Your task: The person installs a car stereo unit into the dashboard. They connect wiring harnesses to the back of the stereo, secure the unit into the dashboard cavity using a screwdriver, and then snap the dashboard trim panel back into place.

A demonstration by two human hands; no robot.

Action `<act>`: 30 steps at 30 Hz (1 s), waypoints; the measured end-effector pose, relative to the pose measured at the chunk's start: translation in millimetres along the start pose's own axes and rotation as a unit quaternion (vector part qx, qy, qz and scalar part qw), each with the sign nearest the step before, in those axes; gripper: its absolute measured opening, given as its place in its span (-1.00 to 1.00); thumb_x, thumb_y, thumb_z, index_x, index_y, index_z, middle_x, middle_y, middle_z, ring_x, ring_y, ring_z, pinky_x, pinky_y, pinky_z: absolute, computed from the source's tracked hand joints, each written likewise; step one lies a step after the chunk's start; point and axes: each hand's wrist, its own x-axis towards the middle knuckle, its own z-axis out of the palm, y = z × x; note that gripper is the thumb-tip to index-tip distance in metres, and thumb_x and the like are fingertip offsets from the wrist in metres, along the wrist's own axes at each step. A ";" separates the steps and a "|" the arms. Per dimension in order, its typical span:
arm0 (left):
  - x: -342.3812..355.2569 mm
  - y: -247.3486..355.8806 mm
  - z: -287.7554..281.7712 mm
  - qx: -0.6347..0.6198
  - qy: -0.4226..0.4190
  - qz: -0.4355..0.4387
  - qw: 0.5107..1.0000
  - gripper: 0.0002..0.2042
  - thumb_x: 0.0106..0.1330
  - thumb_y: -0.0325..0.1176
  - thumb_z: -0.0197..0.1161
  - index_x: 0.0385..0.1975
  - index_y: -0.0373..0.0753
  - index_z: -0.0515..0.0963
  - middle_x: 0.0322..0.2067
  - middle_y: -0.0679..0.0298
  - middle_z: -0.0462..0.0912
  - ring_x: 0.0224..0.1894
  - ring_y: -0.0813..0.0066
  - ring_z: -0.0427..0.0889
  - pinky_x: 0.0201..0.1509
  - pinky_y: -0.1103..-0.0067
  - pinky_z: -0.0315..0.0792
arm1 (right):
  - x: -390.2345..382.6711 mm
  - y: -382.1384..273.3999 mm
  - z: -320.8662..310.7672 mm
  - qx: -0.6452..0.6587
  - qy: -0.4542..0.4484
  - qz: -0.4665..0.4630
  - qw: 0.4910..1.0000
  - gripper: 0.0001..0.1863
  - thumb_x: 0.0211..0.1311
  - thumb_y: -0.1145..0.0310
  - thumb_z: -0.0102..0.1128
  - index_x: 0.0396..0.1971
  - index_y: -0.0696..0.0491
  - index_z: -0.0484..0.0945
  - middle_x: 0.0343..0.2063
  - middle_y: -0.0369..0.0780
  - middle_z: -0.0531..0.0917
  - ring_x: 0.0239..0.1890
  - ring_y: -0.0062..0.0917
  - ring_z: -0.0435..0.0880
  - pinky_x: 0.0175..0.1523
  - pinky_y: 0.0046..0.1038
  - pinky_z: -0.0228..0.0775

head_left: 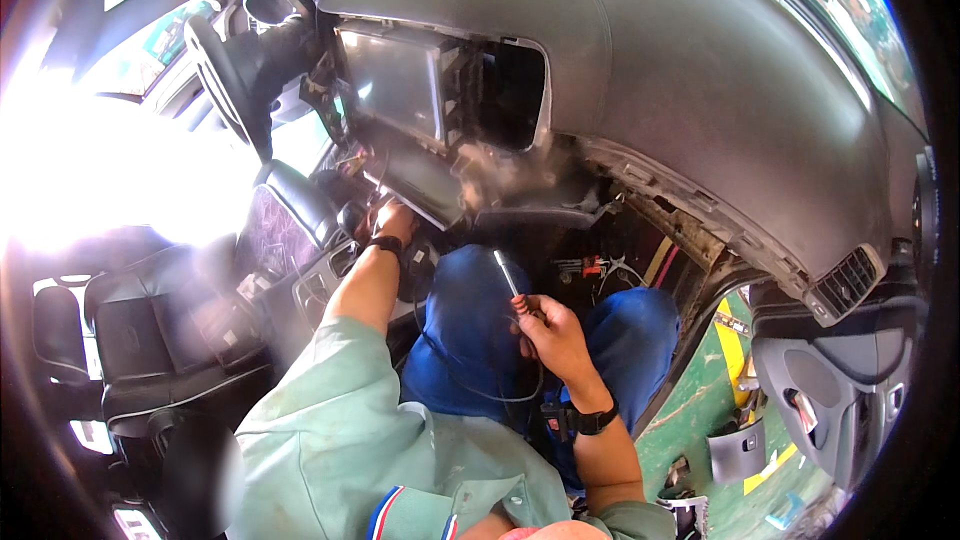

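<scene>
My right hand (pixel 552 338) is closed around the red handle of a screwdriver (pixel 508 276). Its silver shaft points up and away, above my blue-trousered knees. Farther left, my left hand (pixel 394 221) reaches to the lower edge of the loosened centre panel (pixel 418 180), beside the gear lever area. Its fingers look bent inward, and what they grip is hidden. A dark cable (pixel 470 390) loops across my lap from the console toward my right hand.
Above the panel sits a screen unit (pixel 390 78) beside an open dashboard cavity (pixel 512 95). The steering wheel (pixel 222 80) is at far left. Several tools (pixel 590 267) lie in the footwell. At right, the door (pixel 830 390) stands open; a loose grey panel (pixel 738 452) lies on the green floor.
</scene>
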 end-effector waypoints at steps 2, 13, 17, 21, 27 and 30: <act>-23.5 24.9 38.1 -0.064 0.013 -0.048 0.997 -0.86 0.33 -0.42 0.06 -0.35 -0.20 0.60 -0.48 0.22 0.59 -0.60 0.49 0.51 -0.55 0.52 0.40 | 1.5 0.4 -7.7 -0.007 0.020 0.004 1.000 -0.75 0.34 0.36 0.09 -0.09 0.18 0.53 -0.50 -0.26 0.63 -0.64 -0.71 0.50 -0.51 -0.62 0.33; -10.1 -1.2 8.7 0.202 -0.064 0.169 0.963 -0.75 0.05 -0.46 0.22 -0.23 -0.23 0.59 -0.25 0.04 0.65 -0.20 0.03 0.62 -0.13 0.32 0.52 | 7.4 -1.7 0.4 -0.024 0.004 0.027 0.999 -0.75 0.32 0.40 0.07 -0.08 0.19 0.52 -0.48 -0.24 0.64 -0.63 -0.71 0.51 -0.52 -0.63 0.35; -10.5 0.1 13.7 0.310 -0.102 0.275 0.904 -0.74 0.05 -0.46 0.25 -0.21 -0.22 0.59 -0.28 0.08 0.66 -0.20 0.03 0.62 -0.15 0.32 0.53 | 11.8 1.3 -2.0 -0.031 0.010 0.026 0.999 -0.75 0.32 0.42 0.06 -0.07 0.18 0.52 -0.48 -0.24 0.63 -0.63 -0.71 0.51 -0.52 -0.64 0.34; 38.8 -57.2 -50.5 0.328 -0.046 0.309 0.892 -0.73 0.05 -0.42 0.26 -0.19 -0.21 0.59 -0.27 0.07 0.66 -0.20 0.04 0.63 -0.12 0.33 0.52 | 15.8 -2.3 12.1 -0.024 -0.034 0.028 0.999 -0.76 0.31 0.44 0.04 -0.07 0.18 0.51 -0.48 -0.25 0.63 -0.63 -0.71 0.50 -0.52 -0.64 0.34; -26.9 2.9 12.8 0.465 -0.044 0.402 0.787 -0.74 0.09 -0.38 0.27 -0.18 -0.17 0.60 -0.28 0.06 0.67 -0.20 0.15 0.66 -0.13 0.42 0.52 | 22.3 1.6 -1.2 -0.040 0.013 0.032 0.999 -0.76 0.31 0.46 0.03 -0.08 0.17 0.51 -0.48 -0.26 0.63 -0.63 -0.72 0.49 -0.52 -0.64 0.33; 13.3 -55.6 -51.0 0.402 -0.040 0.308 0.861 -0.73 0.09 -0.40 0.26 -0.16 -0.17 0.60 -0.25 0.04 0.67 -0.18 0.10 0.65 -0.10 0.39 0.52 | 23.2 1.0 15.1 -0.018 -0.048 0.044 0.998 -0.76 0.30 0.46 0.02 -0.08 0.17 0.51 -0.48 -0.27 0.62 -0.63 -0.72 0.49 -0.52 -0.65 0.33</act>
